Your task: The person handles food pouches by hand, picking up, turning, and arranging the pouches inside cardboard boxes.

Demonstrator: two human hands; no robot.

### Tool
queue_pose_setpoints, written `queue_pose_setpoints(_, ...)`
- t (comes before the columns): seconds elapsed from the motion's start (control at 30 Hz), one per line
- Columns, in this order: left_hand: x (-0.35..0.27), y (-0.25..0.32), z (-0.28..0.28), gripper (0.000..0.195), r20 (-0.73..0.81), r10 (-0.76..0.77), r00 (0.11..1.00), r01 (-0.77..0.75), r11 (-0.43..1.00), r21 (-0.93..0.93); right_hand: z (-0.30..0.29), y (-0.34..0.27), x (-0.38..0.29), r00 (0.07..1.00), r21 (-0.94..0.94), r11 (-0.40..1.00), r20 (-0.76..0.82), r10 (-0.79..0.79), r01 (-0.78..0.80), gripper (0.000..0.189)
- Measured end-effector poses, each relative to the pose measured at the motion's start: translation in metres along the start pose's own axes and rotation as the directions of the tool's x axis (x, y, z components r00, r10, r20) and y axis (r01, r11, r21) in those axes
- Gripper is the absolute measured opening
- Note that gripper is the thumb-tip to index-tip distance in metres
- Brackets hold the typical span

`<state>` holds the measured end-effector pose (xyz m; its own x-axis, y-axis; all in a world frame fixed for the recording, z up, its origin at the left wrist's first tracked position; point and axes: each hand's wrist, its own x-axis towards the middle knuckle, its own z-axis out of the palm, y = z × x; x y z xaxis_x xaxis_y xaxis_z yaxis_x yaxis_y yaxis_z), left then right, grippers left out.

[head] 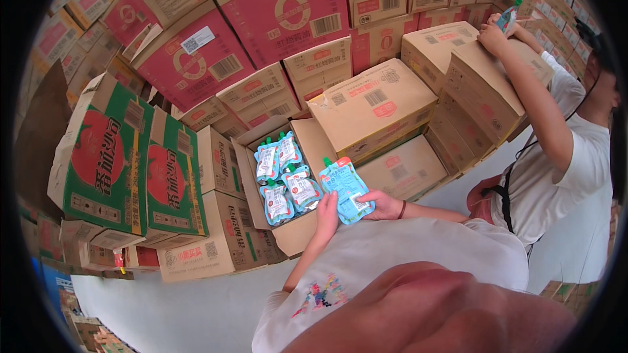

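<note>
A light-blue spouted pouch with a green cap is held before my chest, its printed face towards me. My left hand grips its lower left edge. At the lower right corner, my right hand holds it with the thumb over the white label area. Just left of my hands stands an open cardboard carton. Several similar pouches lie inside it in two rows, green caps towards the far side.
Green tomato-printed cartons stand at the left. Red and brown boxes are stacked behind. A closed carton sits right of the open one. At the right, a co-worker handles a similar pouch above a box.
</note>
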<state>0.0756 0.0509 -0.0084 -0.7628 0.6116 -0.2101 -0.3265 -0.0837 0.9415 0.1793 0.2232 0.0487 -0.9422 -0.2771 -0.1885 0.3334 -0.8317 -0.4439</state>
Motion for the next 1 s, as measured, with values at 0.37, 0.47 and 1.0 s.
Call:
queue_pose_setpoints(0.37, 0.0, 0.005, -0.001, 0.045, -0.119, 0.213, 0.97, -0.152, 0.908, 0.39, -0.027, 0.006, 0.011, 0.996, 0.069, 0.995, 0.066, 0.065, -0.069, 0.056)
queue_pose_setpoints(0.47, 0.008, -0.013, -0.008, 0.041, -0.127, 0.145, 0.981, -0.106, 0.956, 0.273, -0.027, 0.001, 0.009, 0.997, 0.03, 0.997, 0.014, 0.069, -0.07, 0.061)
queue_pose_setpoints(1.0, -0.001, 0.031, 0.038, 0.031, -0.126, 0.005, 0.992, 0.015, 0.987, 0.158, -0.042, -0.011, -0.012, 0.998, 0.052, 0.997, -0.014, 0.06, -0.059, 0.057)
